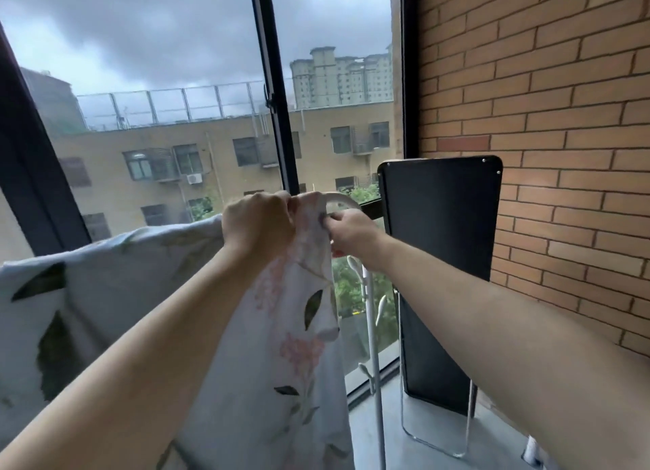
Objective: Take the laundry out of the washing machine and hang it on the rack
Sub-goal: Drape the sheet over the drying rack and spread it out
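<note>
A pale sheet (116,269) printed with green leaves and pink flowers hangs over the white rack, spreading left and down. Only the rack's curved top corner (343,200) and its upright post (371,329) show. My left hand (258,223) grips the bunched top edge of the sheet at the rack's corner. My right hand (348,232) pinches the same bunched edge from the right, just below the rack's curve. The washing machine is out of view.
A large window with dark frames (278,93) fills the space behind the rack. A black panel (439,258) on thin metal legs leans against the brick wall (545,118) at the right. Grey floor (422,445) lies below.
</note>
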